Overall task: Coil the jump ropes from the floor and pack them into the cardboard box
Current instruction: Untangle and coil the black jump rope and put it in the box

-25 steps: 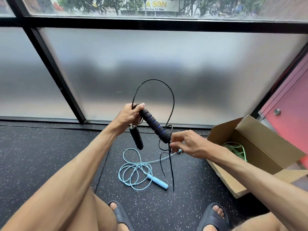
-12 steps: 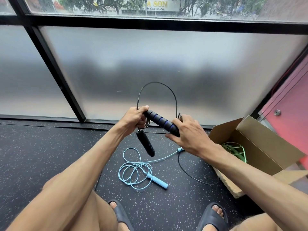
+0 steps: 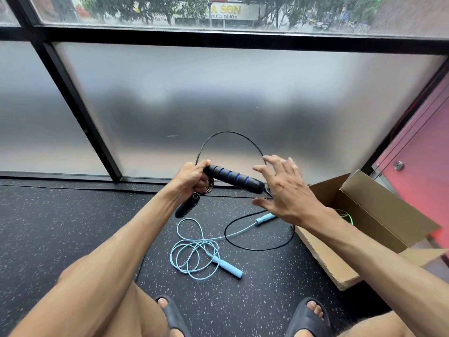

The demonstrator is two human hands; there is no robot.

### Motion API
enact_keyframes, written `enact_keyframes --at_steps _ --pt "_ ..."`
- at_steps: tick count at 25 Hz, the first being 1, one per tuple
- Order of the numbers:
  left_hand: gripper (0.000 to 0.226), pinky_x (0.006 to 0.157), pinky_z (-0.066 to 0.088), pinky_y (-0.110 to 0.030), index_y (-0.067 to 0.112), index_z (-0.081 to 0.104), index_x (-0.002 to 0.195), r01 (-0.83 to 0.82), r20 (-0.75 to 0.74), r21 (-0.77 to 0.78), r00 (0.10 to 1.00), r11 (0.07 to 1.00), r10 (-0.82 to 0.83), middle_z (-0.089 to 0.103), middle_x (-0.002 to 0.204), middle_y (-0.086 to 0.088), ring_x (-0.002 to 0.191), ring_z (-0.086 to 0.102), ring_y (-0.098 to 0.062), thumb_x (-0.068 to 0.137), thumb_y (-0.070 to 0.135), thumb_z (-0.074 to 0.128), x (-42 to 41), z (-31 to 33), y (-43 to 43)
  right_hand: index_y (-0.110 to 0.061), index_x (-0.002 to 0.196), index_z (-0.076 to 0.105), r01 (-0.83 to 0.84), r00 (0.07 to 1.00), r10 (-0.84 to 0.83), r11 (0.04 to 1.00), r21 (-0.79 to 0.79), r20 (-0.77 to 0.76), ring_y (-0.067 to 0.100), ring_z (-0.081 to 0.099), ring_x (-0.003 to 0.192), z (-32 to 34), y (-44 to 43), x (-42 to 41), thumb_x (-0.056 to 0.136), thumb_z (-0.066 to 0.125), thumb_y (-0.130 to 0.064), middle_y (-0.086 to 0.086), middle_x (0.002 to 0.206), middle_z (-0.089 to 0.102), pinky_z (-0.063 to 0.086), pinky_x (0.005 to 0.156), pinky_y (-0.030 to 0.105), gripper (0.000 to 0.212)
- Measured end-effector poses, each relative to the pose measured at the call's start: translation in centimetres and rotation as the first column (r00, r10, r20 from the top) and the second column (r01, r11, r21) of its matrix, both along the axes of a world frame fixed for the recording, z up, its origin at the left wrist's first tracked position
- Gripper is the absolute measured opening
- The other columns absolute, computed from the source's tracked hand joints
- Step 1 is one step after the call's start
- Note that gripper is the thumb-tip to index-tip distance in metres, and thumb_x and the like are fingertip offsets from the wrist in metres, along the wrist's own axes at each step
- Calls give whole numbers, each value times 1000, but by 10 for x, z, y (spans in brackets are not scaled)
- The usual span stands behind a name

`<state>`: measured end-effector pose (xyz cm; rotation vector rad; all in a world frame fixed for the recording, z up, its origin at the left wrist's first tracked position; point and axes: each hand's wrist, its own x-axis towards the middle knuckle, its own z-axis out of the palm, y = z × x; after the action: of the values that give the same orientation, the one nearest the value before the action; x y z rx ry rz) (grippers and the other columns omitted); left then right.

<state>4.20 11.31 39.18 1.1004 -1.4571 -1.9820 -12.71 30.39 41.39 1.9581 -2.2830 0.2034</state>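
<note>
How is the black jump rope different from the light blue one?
The black jump rope is gripped in the left hand; the light blue jump rope lies on the floor. The black one's handles look thick with blue rings; the blue one's look slim and plain. Neither is in the cardboard box yet.
</note>
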Motion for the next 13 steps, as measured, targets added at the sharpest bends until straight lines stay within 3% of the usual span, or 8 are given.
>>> enact_keyframes --at_steps 1,3,5,6,8,10,11,13 --pt "30 40 14 -15 19 35 75 27 5 -6 1000 1000 -27 24 43 8 32 20 -5 103 21 47 -4 0 5 -19 140 42 -26 997 25 1000 8 66 24 45 130 -1 -1 5 83 64 -59 10 141 47 33 115 45 73" --pt "31 42 13 -17 19 35 75 85 -15 7 996 996 -85 22 44 8 34 19 -5 103 26 48 -8 0 12 -18 123 49 -17 974 9 999 35 225 20 60 98 -5 -4 15 92 58 -52 6 112 63 51 94 39 47" --pt "37 44 13 -20 18 40 74 135 -66 36 989 990 -133 21 47 8 36 18 -6 102 41 48 -6 -1 12 -18 109 51 19 898 -23 1000 12 439 20 60 73 -6 -5 20 96 56 -44 2 87 63 54 68 34 29" --pt "42 45 13 -21 16 44 73 150 -88 59 986 987 -144 21 48 7 36 18 -6 101 47 46 -3 -2 9 -16 107 52 51 803 -27 998 -23 595 20 59 63 -6 -6 17 97 57 -39 1 79 60 52 56 32 25" --pt "46 41 15 -20 15 44 72 119 -109 138 988 983 -105 22 45 8 34 18 -6 104 47 36 4 -4 -2 -8 109 51 170 523 19 977 -126 852 20 52 46 -5 -5 3 99 57 -28 5 69 55 44 39 28 23" --pt "44 36 16 -18 17 38 70 14 -122 217 992 976 13 23 40 8 29 18 -5 108 37 28 15 -10 -20 -4 112 47 344 365 64 918 -198 929 19 47 41 -3 -5 -21 98 58 -26 9 69 52 39 35 25 28" --pt "43 33 15 -16 18 35 68 -56 -126 264 988 963 92 22 38 9 27 18 -5 108 31 26 22 -13 -30 -6 113 46 422 352 68 878 -223 934 18 47 43 -4 -4 -35 98 60 -28 10 72 52 39 36 26 30" --pt "41 30 12 -14 20 31 64 -234 -120 370 948 899 296 22 34 9 23 16 -5 104 21 24 40 -22 -51 -10 114 46 555 409 -16 798 -235 912 19 52 54 -13 0 -64 96 61 -32 9 80 56 43 43 29 33"
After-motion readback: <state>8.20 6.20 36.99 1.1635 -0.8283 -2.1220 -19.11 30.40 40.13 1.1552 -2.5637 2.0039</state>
